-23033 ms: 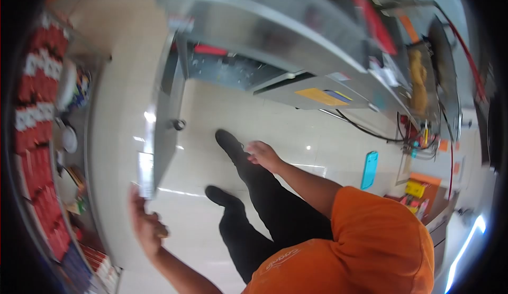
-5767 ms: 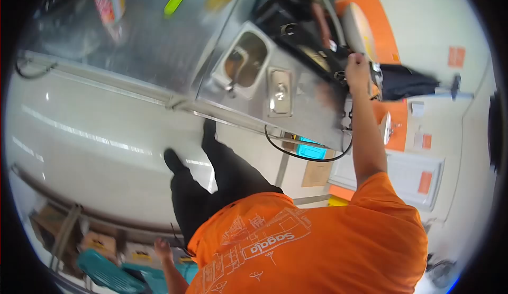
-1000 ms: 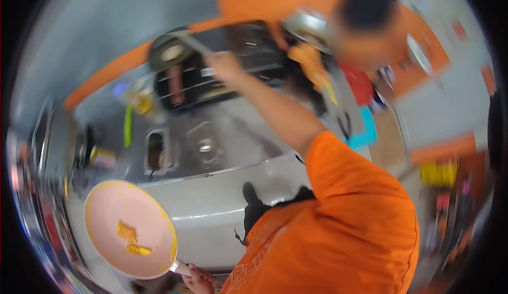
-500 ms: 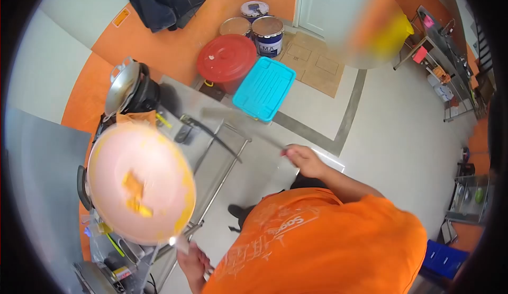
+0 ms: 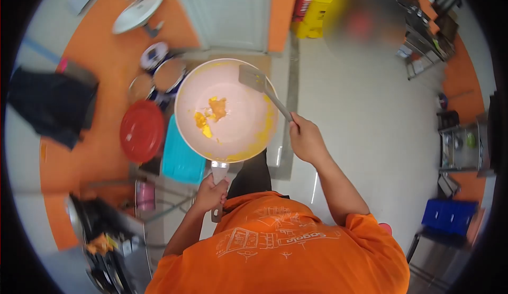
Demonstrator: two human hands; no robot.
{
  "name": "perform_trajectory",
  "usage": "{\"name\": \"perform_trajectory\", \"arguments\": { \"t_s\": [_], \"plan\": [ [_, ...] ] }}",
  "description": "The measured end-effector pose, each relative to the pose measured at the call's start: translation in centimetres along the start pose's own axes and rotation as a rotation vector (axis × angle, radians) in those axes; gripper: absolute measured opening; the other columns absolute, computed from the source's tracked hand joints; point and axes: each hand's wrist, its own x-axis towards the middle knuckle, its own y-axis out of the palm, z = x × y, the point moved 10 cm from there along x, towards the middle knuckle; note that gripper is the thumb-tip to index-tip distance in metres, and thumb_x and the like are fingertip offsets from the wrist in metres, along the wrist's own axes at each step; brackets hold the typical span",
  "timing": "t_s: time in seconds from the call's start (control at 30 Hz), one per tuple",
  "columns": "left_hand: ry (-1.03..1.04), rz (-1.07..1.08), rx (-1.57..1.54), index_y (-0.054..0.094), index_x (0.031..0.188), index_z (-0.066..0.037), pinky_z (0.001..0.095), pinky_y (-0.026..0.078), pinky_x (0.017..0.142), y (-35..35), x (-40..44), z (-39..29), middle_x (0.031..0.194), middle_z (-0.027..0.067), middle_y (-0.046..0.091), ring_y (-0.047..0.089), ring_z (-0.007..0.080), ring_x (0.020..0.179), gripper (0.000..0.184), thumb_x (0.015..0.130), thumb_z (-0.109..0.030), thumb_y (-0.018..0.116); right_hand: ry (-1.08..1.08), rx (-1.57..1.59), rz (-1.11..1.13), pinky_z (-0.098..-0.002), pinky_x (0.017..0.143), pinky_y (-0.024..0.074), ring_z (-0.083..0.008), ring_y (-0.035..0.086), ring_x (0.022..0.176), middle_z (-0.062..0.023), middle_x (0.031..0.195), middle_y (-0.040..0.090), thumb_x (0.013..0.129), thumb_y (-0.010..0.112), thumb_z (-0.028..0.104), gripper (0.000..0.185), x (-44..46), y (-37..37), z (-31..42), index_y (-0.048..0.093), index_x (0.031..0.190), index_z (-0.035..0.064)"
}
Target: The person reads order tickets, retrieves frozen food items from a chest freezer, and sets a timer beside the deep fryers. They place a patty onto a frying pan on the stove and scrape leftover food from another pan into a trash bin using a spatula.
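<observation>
My left hand [image 5: 210, 192] is closed around the grey handle of a frying pan [image 5: 246, 119] with a pale pink inside, held up in front of my body. Pieces of yellow-orange food, which look like cooked egg [image 5: 218, 109], lie left of the pan's middle. Yellow residue streaks its right and lower sides. In my right hand [image 5: 307, 138] is the handle of a grey slotted spatula [image 5: 253, 78]. The spatula's blade shows over the pan's upper right rim; whether it touches cannot be told.
Left of the pan are a red lid [image 5: 142, 131], a turquoise box [image 5: 182, 159] and several paint buckets [image 5: 168, 75]. A counter with cookware [image 5: 100, 243] stands at the lower left. A blue chair [image 5: 450, 215] is at the right, a yellow bin [image 5: 316, 13] at the back.
My view and body have turned to the right, away from the counter. The pan came along in my left hand. The spatula, earlier blurred and apart from the pan, now shows over its rim.
</observation>
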Motion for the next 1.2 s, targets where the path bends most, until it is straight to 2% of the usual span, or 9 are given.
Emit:
{"name": "perform_trajectory", "arguments": {
  "t_s": [0.03,0.17,0.27,0.43,0.63,0.8,0.97,1.1,1.2],
  "plan": [
    [-0.014,0.104,0.061,0.046,0.091,-0.007,0.0257,0.038,0.04,2.7,4.9,-2.2,0.058,0.0004,0.046,0.045,0.0092,0.044,0.017,0.095,-0.02,0.057,-0.002,0.029,-0.068,-0.0479,0.079,0.0483,-0.0471,0.06,0.091,-0.0307,0.092,0.062,0.094,0.043,0.007,0.035,4.0,-1.1,-1.9,0.052,0.124,-0.0071],
    [-0.072,0.37,0.191,0.047,0.094,-0.007,0.0256,0.038,0.042,11.7,19.9,-10.7,0.061,0.0002,0.047,0.044,0.0086,0.046,0.015,0.095,-0.019,0.056,0.018,-0.069,-0.197,-0.0487,0.075,0.0486,-0.0468,0.061,0.084,-0.03,0.088,0.062,0.093,0.046,0.007,0.034,15.3,-8.4,-7.2,0.053,0.124,-0.0067],
    [-0.145,0.525,0.196,0.048,0.093,-0.007,0.0249,0.038,0.043,17.6,27.0,-16.5,0.064,-0.0001,0.047,0.043,0.0081,0.048,0.014,0.095,-0.019,0.055,0.168,-0.251,-0.396,-0.0493,0.073,0.0485,-0.0461,0.061,0.081,-0.0301,0.085,0.062,0.092,0.047,0.006,0.033,18.2,-18.1,-12.0,0.054,0.122,-0.0066],
    [-0.191,0.808,0.418,0.047,0.093,-0.007,0.0246,0.039,0.043,29.2,35.0,-24.7,0.063,-0.0011,0.047,0.043,0.0074,0.047,0.015,0.095,-0.02,0.056,0.247,-0.158,-0.385,-0.0495,0.07,0.0488,-0.0453,0.062,0.078,-0.0302,0.083,0.061,0.091,0.048,0.003,0.033,26.2,-26.3,-17.6,0.054,0.122,-0.007],
    [-0.133,0.954,0.576,0.047,0.093,-0.007,0.0244,0.04,0.043,43.8,48.2,-34.6,0.062,-0.0006,0.047,0.045,0.0075,0.047,0.018,0.094,-0.021,0.058,0.282,-0.253,-0.479,-0.0475,0.071,0.0494,-0.0429,0.062,0.08,-0.0273,0.086,0.062,0.09,0.05,0.004,0.034,37.1,-38.9,-26.5,0.055,0.123,-0.0027],
    [-0.091,0.847,0.644,0.049,0.099,-0.005,0.025,0.041,0.043,53.1,58.3,-42.8,0.061,-0.0008,0.048,0.046,0.0077,0.046,0.019,0.094,-0.02,0.058,0.195,-0.3,-0.54,-0.0465,0.072,0.0492,-0.0403,0.062,0.081,-0.0227,0.088,0.063,0.089,0.052,0.005,0.033,48.1,-51.6,-31.5,0.06,0.121,0.0039],
    [-0.103,0.89,0.623,0.053,0.117,-0.002,0.0251,0.044,0.046,58.5,62.9,-49.7,0.066,0.001,0.055,0.05,0.009,0.049,0.033,0.093,-0.023,0.061,0.088,-0.279,-0.372,-0.0439,0.073,0.0489,-0.0385,0.061,0.083,-0.021,0.088,0.063,0.088,0.056,0.006,0.031,58.4,-59.3,-31.1,0.063,0.118,0.0082],
    [0.066,0.871,0.701,0.05,0.116,-0.004,0.0246,0.041,0.043,61.0,67.7,-55.1,0.066,-0.0016,0.052,0.049,0.0079,0.049,0.029,0.093,-0.018,0.059,0.045,-0.319,-0.332,-0.0413,0.073,0.0489,-0.0354,0.062,0.081,-0.0192,0.087,0.063,0.087,0.058,0.006,0.03,66.0,-65.8,-29.9,0.064,0.117,0.0074],
    [0.007,0.883,0.604,0.052,0.123,-0.002,0.0248,0.045,0.05,62.7,71.0,-59.6,0.077,-0.0006,0.058,0.052,0.0076,0.054,0.039,0.092,-0.025,0.061,-0.062,-0.29,-0.313,-0.0398,0.073,0.0491,-0.035,0.061,0.078,-0.0185,0.083,0.063,0.086,0.06,0.005,0.031,71.7,-67.4,-29.8,0.064,0.117,0.006]
  ]
}}
